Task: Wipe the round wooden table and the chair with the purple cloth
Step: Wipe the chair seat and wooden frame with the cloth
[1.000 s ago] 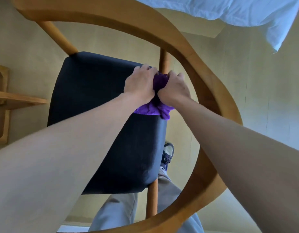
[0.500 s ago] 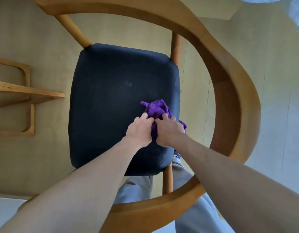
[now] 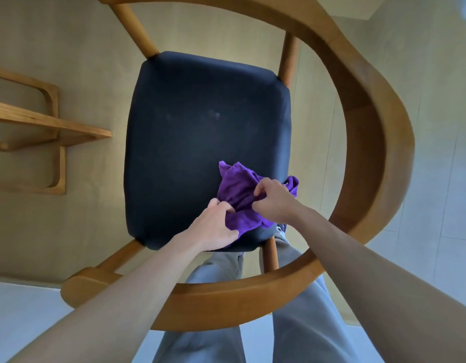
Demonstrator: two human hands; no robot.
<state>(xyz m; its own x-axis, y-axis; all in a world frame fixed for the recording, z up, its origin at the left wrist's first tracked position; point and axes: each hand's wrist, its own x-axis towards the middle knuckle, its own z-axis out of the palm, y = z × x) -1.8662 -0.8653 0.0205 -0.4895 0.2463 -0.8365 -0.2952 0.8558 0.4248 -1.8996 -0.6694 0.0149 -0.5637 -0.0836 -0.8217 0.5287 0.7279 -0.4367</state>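
so both hands, left hand (image 3: 216, 226) and right hand (image 3: 275, 203), are pinching the bunched purple cloth (image 3: 239, 195) at the near right corner of the chair's dark seat (image 3: 200, 132), unwiped cushion stretching away up-left

The chair (image 3: 378, 142) has a smooth, satin-finished frame of light brown wood, curving from 12 round to 6 o'clock. Its seat pad (image 3: 200, 132) is dark, matt upholstery, faintly scuffed near the middle. The purple cloth (image 3: 239, 189) at 5 o'clock on the pad looks like soft, fuzzy terry, crumpled. At 9 o'clock, the shelf (image 3: 43, 124) is pale wood with visible grain. The trousers (image 3: 300, 323) are plain grey woven fabric.
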